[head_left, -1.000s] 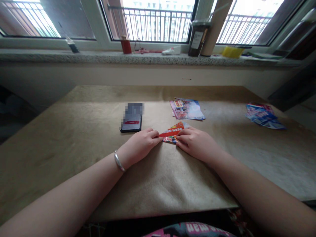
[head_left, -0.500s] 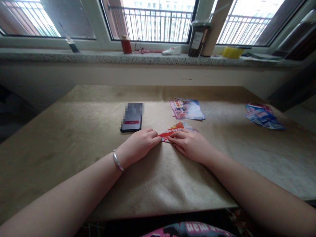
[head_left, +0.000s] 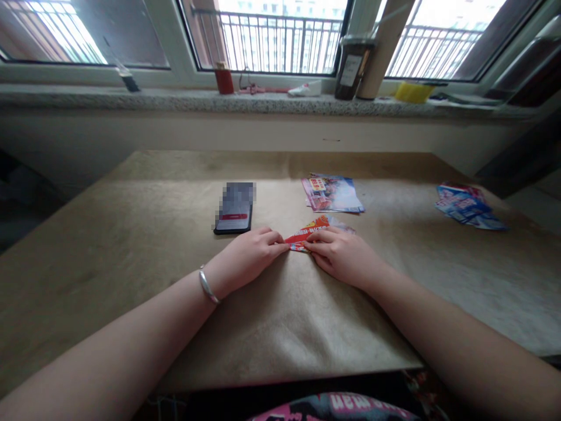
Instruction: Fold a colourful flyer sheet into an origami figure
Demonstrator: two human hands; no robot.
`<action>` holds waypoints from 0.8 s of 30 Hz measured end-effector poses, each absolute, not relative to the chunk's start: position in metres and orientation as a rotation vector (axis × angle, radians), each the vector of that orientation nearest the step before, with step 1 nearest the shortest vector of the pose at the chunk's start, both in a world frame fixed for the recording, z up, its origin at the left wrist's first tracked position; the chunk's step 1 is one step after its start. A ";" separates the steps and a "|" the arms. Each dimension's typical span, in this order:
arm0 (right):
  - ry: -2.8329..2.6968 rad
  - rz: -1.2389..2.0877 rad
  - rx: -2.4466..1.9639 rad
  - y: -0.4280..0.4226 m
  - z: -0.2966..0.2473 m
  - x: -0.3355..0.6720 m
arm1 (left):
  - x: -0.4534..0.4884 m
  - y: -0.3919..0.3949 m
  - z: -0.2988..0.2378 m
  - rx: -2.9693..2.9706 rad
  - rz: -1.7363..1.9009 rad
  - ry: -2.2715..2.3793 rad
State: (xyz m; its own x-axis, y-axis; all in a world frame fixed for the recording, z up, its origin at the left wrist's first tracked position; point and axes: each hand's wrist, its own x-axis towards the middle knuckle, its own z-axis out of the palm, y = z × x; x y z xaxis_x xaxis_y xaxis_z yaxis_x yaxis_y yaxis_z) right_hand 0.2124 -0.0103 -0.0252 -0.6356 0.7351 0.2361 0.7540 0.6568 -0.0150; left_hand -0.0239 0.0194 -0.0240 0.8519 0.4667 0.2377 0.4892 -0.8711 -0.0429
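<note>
A folded printed paper (head_left: 302,237), red with yellow and blue parts, lies on the table in front of me and comes to a point at its left end. My left hand (head_left: 254,257), with a silver bangle at the wrist, pinches that left tip. Along the near edge, the closed fingers of my right hand (head_left: 344,257) press and grip the paper, covering part of its right side. Just beyond it rests a small stack of printed flyers (head_left: 335,194).
A phone (head_left: 234,209) with a lit screen lies beyond my left hand. Folded blue and red paper pieces (head_left: 468,206) sit at the right of the brown-covered table (head_left: 131,245). On the windowsill (head_left: 175,100) stand a red container (head_left: 224,79) and a dark jar (head_left: 350,69).
My right hand has slid slightly to the right along the paper's near edge. My left hand keeps its pinch on the tip, almost unmoved.
</note>
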 end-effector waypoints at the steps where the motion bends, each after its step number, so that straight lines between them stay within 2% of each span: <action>1: -2.653 -0.135 -1.215 -0.011 -0.025 0.212 | -0.023 0.018 -0.023 -2.912 -0.318 -0.762; 11: -2.617 -0.191 -1.230 -0.011 -0.025 0.209 | -0.024 0.021 -0.028 -2.923 -0.396 -0.793; 17: -2.568 -0.047 -1.195 -0.008 -0.028 0.209 | -0.024 0.019 -0.027 -2.937 -0.387 -0.730; 24: -2.365 0.085 -1.430 0.005 -0.035 0.208 | -0.024 0.020 -0.023 -2.891 -0.273 -0.640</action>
State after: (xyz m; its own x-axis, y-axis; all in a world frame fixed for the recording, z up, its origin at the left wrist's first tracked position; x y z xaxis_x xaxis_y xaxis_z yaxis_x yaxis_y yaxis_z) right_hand 0.2076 0.0053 -0.0348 -0.4136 0.8652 0.2835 0.8425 0.4817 -0.2410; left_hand -0.0244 0.0201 -0.0227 0.8912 0.4001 0.2136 0.4310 -0.8939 -0.1237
